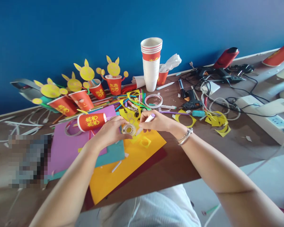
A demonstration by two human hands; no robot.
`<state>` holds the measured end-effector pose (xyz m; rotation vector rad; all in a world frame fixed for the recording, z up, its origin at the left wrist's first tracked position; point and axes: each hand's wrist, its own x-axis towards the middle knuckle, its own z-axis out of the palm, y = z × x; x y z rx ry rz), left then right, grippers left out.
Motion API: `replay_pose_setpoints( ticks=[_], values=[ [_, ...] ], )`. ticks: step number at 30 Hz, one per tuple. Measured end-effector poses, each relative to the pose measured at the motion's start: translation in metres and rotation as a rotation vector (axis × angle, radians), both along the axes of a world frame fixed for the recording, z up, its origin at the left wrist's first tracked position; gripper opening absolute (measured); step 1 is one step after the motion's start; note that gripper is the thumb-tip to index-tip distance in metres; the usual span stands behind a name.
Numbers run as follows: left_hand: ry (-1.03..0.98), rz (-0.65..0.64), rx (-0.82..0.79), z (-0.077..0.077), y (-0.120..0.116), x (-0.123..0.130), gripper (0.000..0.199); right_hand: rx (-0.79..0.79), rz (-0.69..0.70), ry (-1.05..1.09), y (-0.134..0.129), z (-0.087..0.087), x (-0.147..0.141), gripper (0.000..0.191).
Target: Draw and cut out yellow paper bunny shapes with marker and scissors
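My left hand (111,130) has its thumb and fingers closed on a small clear ring, which looks like a roll of tape (132,126), above the yellow paper. Between the fingers of my right hand (157,121) is a white marker (150,118) with a purple end, slanting down towards the roll. Beneath both hands lie an orange-yellow sheet (123,176) and a yellow cut-out piece (145,142). Beside my left hand a red paper cup (92,122) with gold characters lies on its side on a purple sheet (59,148).
Several red cups with yellow rabbit-like paper figures (113,68) stand along the blue wall. Behind my hands are a tall stack of cups (151,69) and loose coloured sticks. To the right lie a black glue gun (192,100), cables, yellow scraps (216,119) and a power strip (265,118).
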<state>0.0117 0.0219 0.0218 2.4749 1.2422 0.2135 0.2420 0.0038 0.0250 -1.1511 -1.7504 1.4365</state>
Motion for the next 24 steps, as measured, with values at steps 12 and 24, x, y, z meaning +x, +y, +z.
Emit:
replay_pose_setpoints(
  ticks=[12, 24],
  values=[
    [0.028, 0.015, -0.020, -0.002, 0.001, -0.001, 0.050, 0.015, 0.221, -0.021, 0.001, 0.009, 0.011, 0.025],
    [0.003, 0.011, -0.010, -0.001, -0.001, 0.000, 0.053, 0.209, 0.061, -0.127, -0.035, -0.005, 0.005, 0.009]
  ],
)
